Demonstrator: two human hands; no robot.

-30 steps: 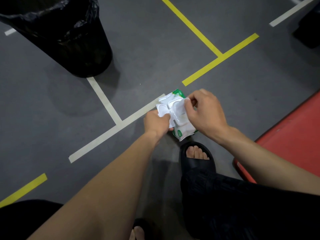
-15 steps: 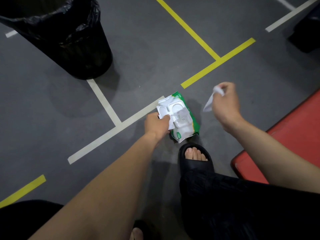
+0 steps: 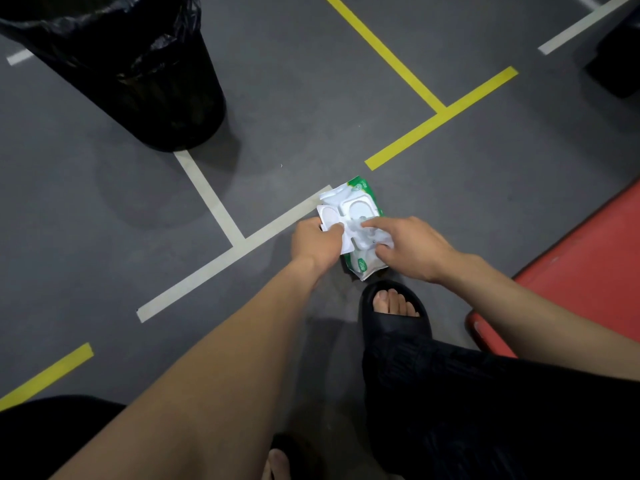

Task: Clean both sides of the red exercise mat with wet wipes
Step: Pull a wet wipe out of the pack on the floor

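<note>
A green and white wet wipe pack point(image 3: 360, 206) lies on the grey floor with its white flip lid open. My left hand point(image 3: 317, 242) grips the pack by its left edge, at the lid. Over the pack's opening, my right hand point(image 3: 412, 247) has its index finger stretched across the lid area. Between that finger and the thumb sits a crumpled white wet wipe point(image 3: 375, 239). A corner and edge of the red exercise mat point(image 3: 585, 271) lie flat on the floor at the right.
A black bin lined with a black bag point(image 3: 145, 74) stands at the upper left. My foot in a black slipper point(image 3: 394, 313) is just below the pack. Yellow and white tape lines cross the floor. A dark object point(image 3: 620, 57) sits at the top right.
My right hand pulled a wipe out and away to the right, then came back over the pack with the wipe. My left hand stayed on the pack.
</note>
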